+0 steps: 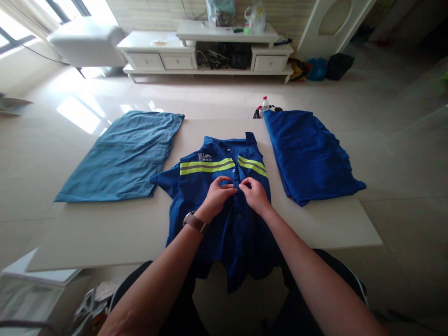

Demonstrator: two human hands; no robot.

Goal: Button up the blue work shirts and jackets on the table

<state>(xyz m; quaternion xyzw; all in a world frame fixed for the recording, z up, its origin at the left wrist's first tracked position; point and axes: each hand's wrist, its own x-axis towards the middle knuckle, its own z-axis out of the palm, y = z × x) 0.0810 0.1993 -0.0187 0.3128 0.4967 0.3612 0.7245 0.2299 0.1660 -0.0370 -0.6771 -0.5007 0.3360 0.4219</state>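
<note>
A dark blue work shirt (224, 219) with yellow reflective stripes lies face up on the white table (105, 233), its hem hanging over the near edge. My left hand (219, 193), with a brown watch on the wrist, pinches the shirt's front placket just below the stripes. My right hand (254, 193) pinches the same placket from the other side, fingertips almost touching the left hand's. Both hands are closed on the fabric around a button.
A lighter blue garment (122, 156) lies flat on the table's left. A folded dark blue garment (308, 154) lies on the right. A plastic bottle (265, 104) stands at the far edge. A white TV cabinet (210, 51) stands behind.
</note>
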